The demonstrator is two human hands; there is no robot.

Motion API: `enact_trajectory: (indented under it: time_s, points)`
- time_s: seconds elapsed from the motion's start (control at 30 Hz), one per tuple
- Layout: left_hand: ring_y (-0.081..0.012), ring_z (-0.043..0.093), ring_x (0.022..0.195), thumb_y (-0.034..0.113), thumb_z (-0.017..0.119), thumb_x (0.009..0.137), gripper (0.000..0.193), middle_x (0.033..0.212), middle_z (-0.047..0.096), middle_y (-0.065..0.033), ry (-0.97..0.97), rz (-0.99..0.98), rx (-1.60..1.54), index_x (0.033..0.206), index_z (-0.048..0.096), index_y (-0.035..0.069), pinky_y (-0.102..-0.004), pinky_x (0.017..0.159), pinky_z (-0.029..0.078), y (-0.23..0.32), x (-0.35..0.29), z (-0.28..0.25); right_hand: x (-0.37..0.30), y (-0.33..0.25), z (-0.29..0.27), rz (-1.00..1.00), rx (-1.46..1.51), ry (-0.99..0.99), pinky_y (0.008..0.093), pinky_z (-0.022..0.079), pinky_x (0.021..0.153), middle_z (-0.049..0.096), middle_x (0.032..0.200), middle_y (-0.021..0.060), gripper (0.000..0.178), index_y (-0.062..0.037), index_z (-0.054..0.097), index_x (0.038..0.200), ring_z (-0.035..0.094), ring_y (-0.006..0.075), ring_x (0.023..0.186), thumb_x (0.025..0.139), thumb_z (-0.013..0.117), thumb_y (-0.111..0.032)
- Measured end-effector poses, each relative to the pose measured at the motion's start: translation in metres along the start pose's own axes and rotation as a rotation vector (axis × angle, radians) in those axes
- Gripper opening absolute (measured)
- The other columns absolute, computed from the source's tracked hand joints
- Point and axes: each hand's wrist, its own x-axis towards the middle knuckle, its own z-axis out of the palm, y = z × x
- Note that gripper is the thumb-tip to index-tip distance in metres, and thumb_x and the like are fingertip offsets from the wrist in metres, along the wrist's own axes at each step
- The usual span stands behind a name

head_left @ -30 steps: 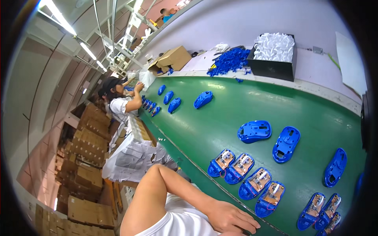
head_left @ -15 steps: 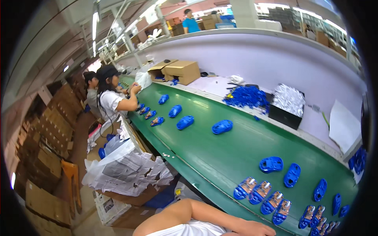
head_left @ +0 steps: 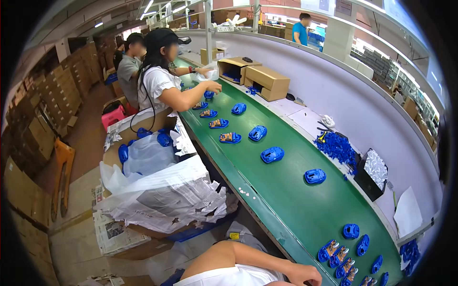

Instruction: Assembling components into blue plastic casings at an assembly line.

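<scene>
My left hand [head_left: 305, 273] is bent at the wrist at the belt's near edge, beside a group of blue computer mouse halves; the frame's lower edge cuts its fingertips, so I cannot tell what it holds, if anything. Closest to it are mouse bases with brown circuit boards [head_left: 328, 250], set in a slanting row. Beyond these lie blue mouse shells [head_left: 351, 231] without visible boards. Further up the green conveyor belt [head_left: 248, 167] are more shells [head_left: 315, 176] and boarded bases [head_left: 230, 137]. My right hand is out of view.
A paper-lined carton [head_left: 162, 200] with blue parts stands left of the belt. Co-workers [head_left: 157, 86] stand at its far end. Along the wall ledge are cartons [head_left: 267, 83], a pile of small blue parts [head_left: 336, 148] and a black box of silvery pieces [head_left: 371, 176]. An orange pallet jack [head_left: 62, 167] is at left.
My view has swung left, so the belt and its parts appear further right. My left hand has gone from lying flatter to more bent. The nearer co-worker's arm now reaches over the belt.
</scene>
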Motion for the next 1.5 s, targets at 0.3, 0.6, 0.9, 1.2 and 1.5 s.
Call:
enact_trajectory:
  time_s: [0.3, 0.6, 0.9, 1.2, 1.5]
  points:
    - [-0.0168, 0.059, 0.094, 0.016, 0.087, 0.078, 0.063, 0.112, 0.065, -0.0059, 0.259, 0.102, -0.285, 0.129, 0.053, 0.003, -0.0264, 0.080, 0.053, -0.003, -0.018, -0.014, 0.149, 0.044, -0.046, 0.834, 0.876, -0.176, 0.0346, 0.050, 0.071, 0.066, 0.083, 0.0097, 0.014, -0.0020, 0.066, 0.081, 0.059, 0.0258, 0.071, 0.072, 0.076, -0.006]
    - [-0.0276, 0.064, 0.090, 0.021, 0.079, 0.079, 0.041, 0.108, 0.068, -0.0112, 0.754, -0.302, 0.070, 0.112, 0.061, 0.003, -0.0371, 0.080, 0.052, 0.103, -0.065, -0.109, 0.225, 0.128, 0.019, 0.282, 0.188, -0.272, 0.0359, 0.039, 0.048, 0.050, 0.066, 0.0054, 0.017, -0.0067, 0.063, 0.094, 0.045, 0.0242, 0.052, 0.080, 0.066, -0.016]
    - [-0.0293, 0.065, 0.076, 0.020, 0.084, 0.066, 0.057, 0.096, 0.069, -0.0107, 0.698, -0.106, 0.050, 0.113, 0.056, 0.003, -0.0379, 0.073, 0.053, 0.109, -0.070, -0.149, 0.292, 0.163, 0.020, -0.203, 0.271, -0.340, 0.0351, 0.040, 0.052, 0.053, 0.074, 0.0072, 0.017, -0.0051, 0.061, 0.093, 0.049, 0.0242, 0.058, 0.082, 0.066, -0.017]
    - [-0.0309, 0.065, 0.069, 0.020, 0.082, 0.062, 0.061, 0.089, 0.070, -0.0114, 0.627, -0.269, 0.112, 0.114, 0.054, 0.004, -0.0358, 0.066, 0.053, 0.172, -0.081, -0.191, 0.341, 0.163, -0.022, -0.249, 0.342, -0.162, 0.0360, 0.037, 0.049, 0.052, 0.063, 0.0088, 0.028, -0.0060, 0.055, 0.064, 0.045, 0.0223, 0.052, 0.081, 0.066, -0.025]
    - [-0.0238, 0.063, 0.067, 0.028, 0.087, 0.058, 0.066, 0.089, 0.070, -0.0067, 0.530, -0.205, 0.037, 0.112, 0.059, 0.005, -0.0277, 0.063, 0.051, 0.145, -0.066, -0.221, 0.343, 0.215, 0.002, -0.231, 0.672, -0.182, 0.0313, 0.038, 0.050, 0.051, 0.070, 0.0038, 0.035, -0.0091, 0.056, 0.070, 0.044, 0.0179, 0.055, 0.088, 0.073, -0.034]
